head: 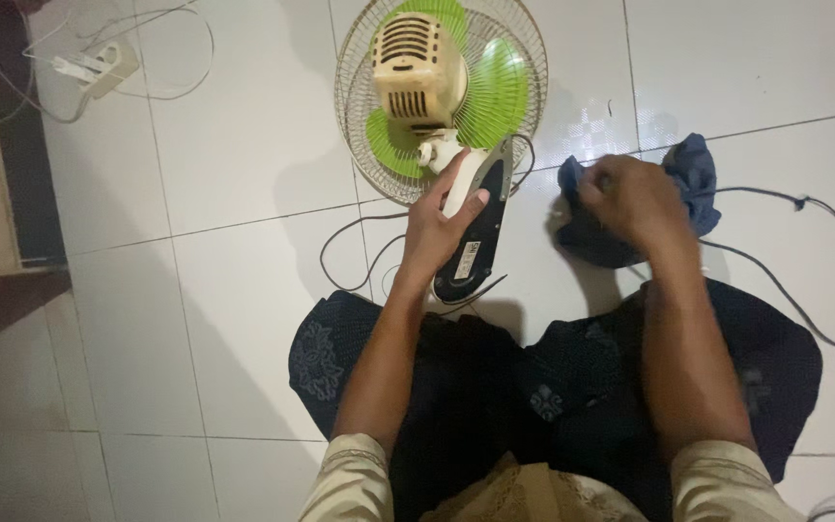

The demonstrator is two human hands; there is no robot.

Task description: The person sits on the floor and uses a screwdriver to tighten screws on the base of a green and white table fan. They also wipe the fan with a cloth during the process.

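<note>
- A small fan [437,97] with green blades is laid face down on the tiled floor [244,174]; its dark base [480,232] is turned up towards the person.
- The base is gripped by the left hand [442,227], fingers wrapped round its edge.
- Just right of the fan, a blue cloth [693,179] is bunched on the floor under the closed right hand [630,198].
- A power strip [99,66] is seen well apart, upper left.

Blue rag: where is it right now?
Head view, right of centre: the blue rag lies crumpled on the white tile floor under the right hand, right of the fan.
</note>
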